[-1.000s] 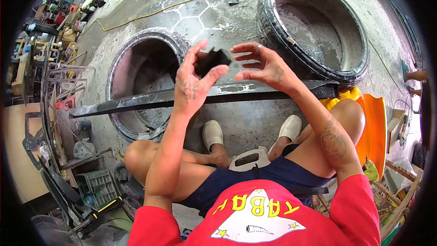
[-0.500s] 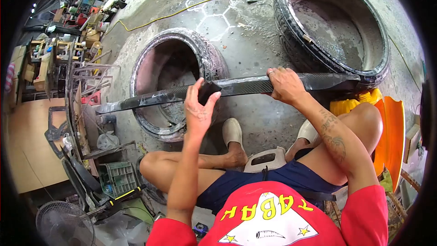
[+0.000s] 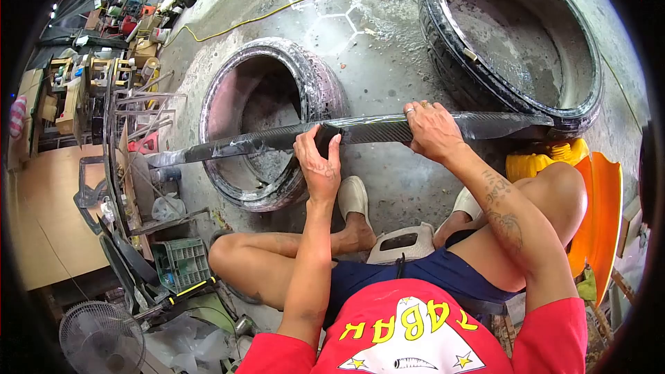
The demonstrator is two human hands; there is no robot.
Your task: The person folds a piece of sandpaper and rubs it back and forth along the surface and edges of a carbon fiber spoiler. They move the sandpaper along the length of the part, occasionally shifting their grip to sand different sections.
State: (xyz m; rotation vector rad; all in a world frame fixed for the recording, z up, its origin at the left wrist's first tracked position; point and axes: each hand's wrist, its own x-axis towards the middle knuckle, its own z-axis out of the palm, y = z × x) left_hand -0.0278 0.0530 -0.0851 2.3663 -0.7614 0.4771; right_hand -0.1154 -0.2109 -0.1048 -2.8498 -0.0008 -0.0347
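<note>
Long black strip [image 3: 377, 131] runs over the left tire [image 3: 324, 86]. Left hand [image 3: 318, 168] is half curled around a black block [image 3: 325, 140] at the strip, right hand [image 3: 433, 131] wraps the strip, near the right tire [image 3: 443, 45]. I'd keep the block flat, pressure light.

Cannot see the carbon-patterned strip [image 3: 375, 131] beneath the right hand [image 3: 433, 131], nor the black block [image 3: 327, 136] where wrapped by the left hand [image 3: 319, 169]; cannot tell contact from gap between the two. Cannot trace the far rim of the right tyre [image 3: 449, 62], cut off above.
</note>
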